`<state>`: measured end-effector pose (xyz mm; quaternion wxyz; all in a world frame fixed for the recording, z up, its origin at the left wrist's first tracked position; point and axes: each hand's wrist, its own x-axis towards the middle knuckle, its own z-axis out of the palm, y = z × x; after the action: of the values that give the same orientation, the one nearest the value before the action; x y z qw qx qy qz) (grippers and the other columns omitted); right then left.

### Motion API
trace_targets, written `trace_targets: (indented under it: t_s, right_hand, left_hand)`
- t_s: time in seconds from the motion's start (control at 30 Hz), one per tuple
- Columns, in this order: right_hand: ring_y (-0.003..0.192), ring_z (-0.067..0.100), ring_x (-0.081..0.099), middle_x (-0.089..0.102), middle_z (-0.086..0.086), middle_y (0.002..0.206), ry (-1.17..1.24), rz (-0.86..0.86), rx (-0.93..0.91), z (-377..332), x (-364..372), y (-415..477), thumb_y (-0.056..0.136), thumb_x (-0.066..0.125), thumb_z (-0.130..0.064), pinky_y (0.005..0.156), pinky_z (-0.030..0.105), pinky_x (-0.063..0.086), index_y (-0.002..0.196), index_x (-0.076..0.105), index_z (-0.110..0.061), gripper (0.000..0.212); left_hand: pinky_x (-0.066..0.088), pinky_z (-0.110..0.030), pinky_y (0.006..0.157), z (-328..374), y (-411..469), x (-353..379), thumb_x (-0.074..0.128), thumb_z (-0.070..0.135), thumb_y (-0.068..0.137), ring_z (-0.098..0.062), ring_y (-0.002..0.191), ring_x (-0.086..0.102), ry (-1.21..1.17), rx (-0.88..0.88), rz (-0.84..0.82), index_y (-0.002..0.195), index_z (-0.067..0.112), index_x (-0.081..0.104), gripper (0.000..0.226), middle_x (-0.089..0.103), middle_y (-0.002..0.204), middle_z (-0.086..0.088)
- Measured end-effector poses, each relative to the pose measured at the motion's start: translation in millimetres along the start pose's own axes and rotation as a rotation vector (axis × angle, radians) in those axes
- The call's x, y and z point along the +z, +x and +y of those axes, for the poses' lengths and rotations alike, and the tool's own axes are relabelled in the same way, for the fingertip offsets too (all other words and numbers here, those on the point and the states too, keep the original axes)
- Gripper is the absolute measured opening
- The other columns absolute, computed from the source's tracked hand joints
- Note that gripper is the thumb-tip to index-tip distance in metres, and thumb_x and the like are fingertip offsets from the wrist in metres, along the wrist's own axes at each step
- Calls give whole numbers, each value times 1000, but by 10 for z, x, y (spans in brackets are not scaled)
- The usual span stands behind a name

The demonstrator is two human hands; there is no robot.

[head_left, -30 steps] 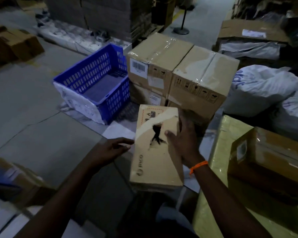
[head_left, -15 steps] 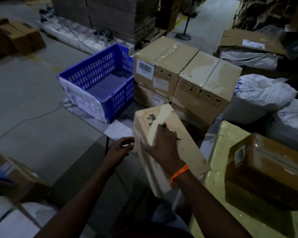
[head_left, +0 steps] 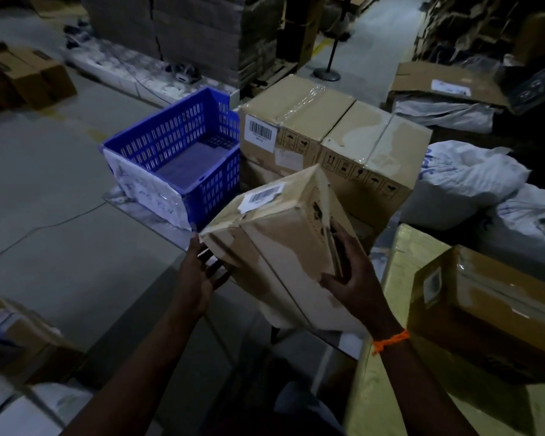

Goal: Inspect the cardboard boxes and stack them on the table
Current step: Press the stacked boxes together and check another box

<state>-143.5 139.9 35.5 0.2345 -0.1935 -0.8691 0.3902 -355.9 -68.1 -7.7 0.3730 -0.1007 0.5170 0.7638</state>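
Left hand — its fingertips are out of sight beneath the tilted tan cardboard box. The white barcode label on top is too blurred to read. Near right, the brown taped carton is cut off by the edge — its far end unseen.

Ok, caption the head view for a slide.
Left hand steadies, right hand grips a tilted tan cardboard box near a blue plastic crate.

A tan tape-wrapped cardboard box bearing a white barcode label is held tilted, one corner raised, before two larger taped cartons.
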Motion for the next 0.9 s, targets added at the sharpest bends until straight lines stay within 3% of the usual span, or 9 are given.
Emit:
trace_targets:
  t_s: [0.07,0.13,0.2,0.37,0.5,0.67,0.8,0.83,0.9]
  right_hand:
    - [139,-9,39,40,-23,151,-40,-5,32,63,-73,-87,79,73,-12,106,13,40,158,31,-28,90]
    - [140,-1,44,41,-24,152,-45,-15,91,122,-95,-209,79,72,-10,107,19,43,157,29,-38,94]
    - [143,9,45,45,-16,156,-12,-27,128,195,-51,-331,83,77,-7,109,25,47,160,29,-34,94]
    - [136,7,54,55,-10,150,121,-45,246,129,161,-499,81,77,-46,106,28,51,162,27,-30,96]
    - [128,-2,58,58,-12,145,167,-10,255,86,242,-551,82,87,-26,101,18,52,163,26,-23,101]
    - [131,14,60,64,-2,140,148,38,213,-36,157,-301,76,85,-41,100,20,52,151,50,-17,87]
    - [112,12,67,71,-13,118,137,119,141,-409,98,92,71,84,-62,95,41,58,119,62,-50,54]
    - [111,13,69,72,-9,117,157,123,115,-506,103,193,70,81,-68,94,42,59,118,63,-47,55]
    - [120,11,66,68,-7,131,183,151,69,-722,155,385,71,81,-64,97,38,57,141,57,-35,79]
  left_hand:
    - [53,-53,97,88,-70,45,53,71,89,-30,115,65,-13,36,1,133,23,61,67,71,123,-5]
    - [56,-50,92,172,-145,91,55,66,90,-28,111,68,38,100,10,130,19,63,62,74,118,-5]
    - [57,-47,87,246,-208,137,60,53,94,-26,108,68,119,161,37,125,15,64,50,74,116,-6]
    - [55,-52,95,266,-323,141,64,38,96,-25,114,64,287,229,52,125,17,60,36,68,122,-4]
    - [59,-47,87,254,-370,104,64,36,96,-23,111,67,315,274,58,121,16,61,33,68,122,-5]
    - [57,-33,69,548,-418,240,70,39,92,-19,101,71,335,435,51,108,15,64,29,72,108,-4]
    - [58,-36,79,1136,-624,437,67,35,94,-9,93,70,315,566,16,105,20,63,18,71,104,5]
    - [58,-35,79,1288,-667,448,66,32,95,-8,95,68,288,597,13,104,20,63,16,71,105,5]
    - [57,-27,71,1573,-735,441,67,27,95,-4,90,68,228,680,29,101,20,64,10,72,95,10]
